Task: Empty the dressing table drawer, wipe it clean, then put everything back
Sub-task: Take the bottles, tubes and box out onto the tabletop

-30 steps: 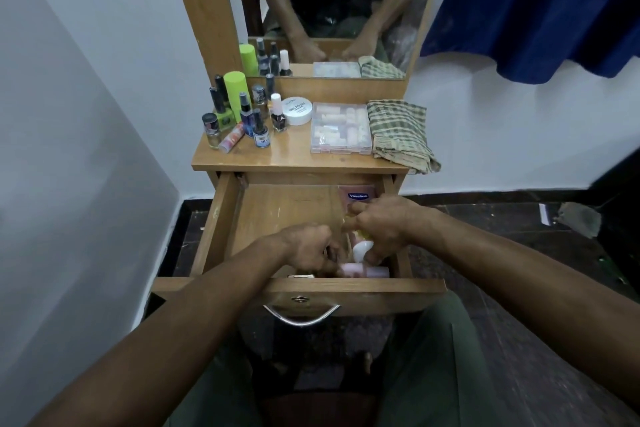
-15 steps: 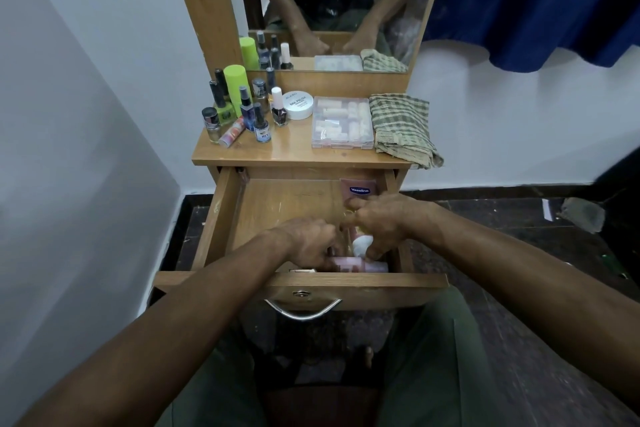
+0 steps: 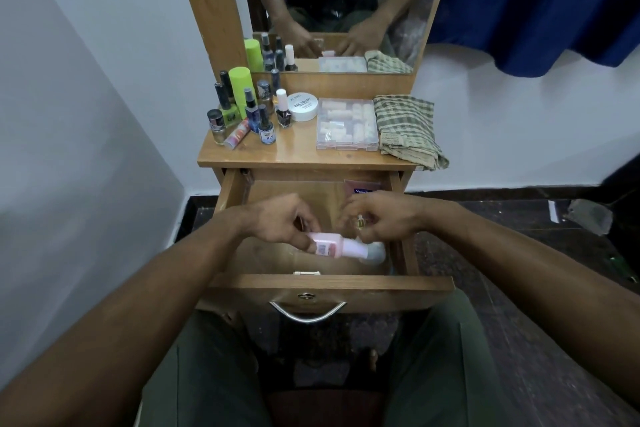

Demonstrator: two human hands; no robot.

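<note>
Fingers (image 3: 304, 236) of the left hand (image 3: 280, 220) curl round the flat end of a pink bottle (image 3: 341, 248), which lies sideways and blurred above the front right part of the open drawer (image 3: 325, 284); its pale cap end points right, and whether it touches the drawer floor cannot be told. On the right hand (image 3: 384, 218) the fingers are bent and pinch a small yellowish item (image 3: 361, 221), too blurred and too covered to name. Behind that hand, at the drawer's back right corner, a pinkish pack with a blue Vaseline label (image 3: 362, 188) shows only its upper edge; the hand covers the rest. Whatever else lies in the right side of the drawer is hidden under the two hands.

On the wooden surface (image 3: 294, 152) above the drawer stand a cluster of small nail polish bottles (image 3: 242, 114) at the left, with a green capped tube (image 3: 240, 83) behind them and a little pink tube (image 3: 237, 135) lying on its side in front. Near the middle sits a round white tub marked nail polish (image 3: 303, 106), its smaller print unreadable. Just right of it is a clear compartment box (image 3: 346, 124), its pale contents indistinct, and touching that box, a folded checked cloth (image 3: 407, 130) hangs over the right edge. The mirror (image 3: 346, 0) repeats the arms and hands, cut off at the top.
</note>
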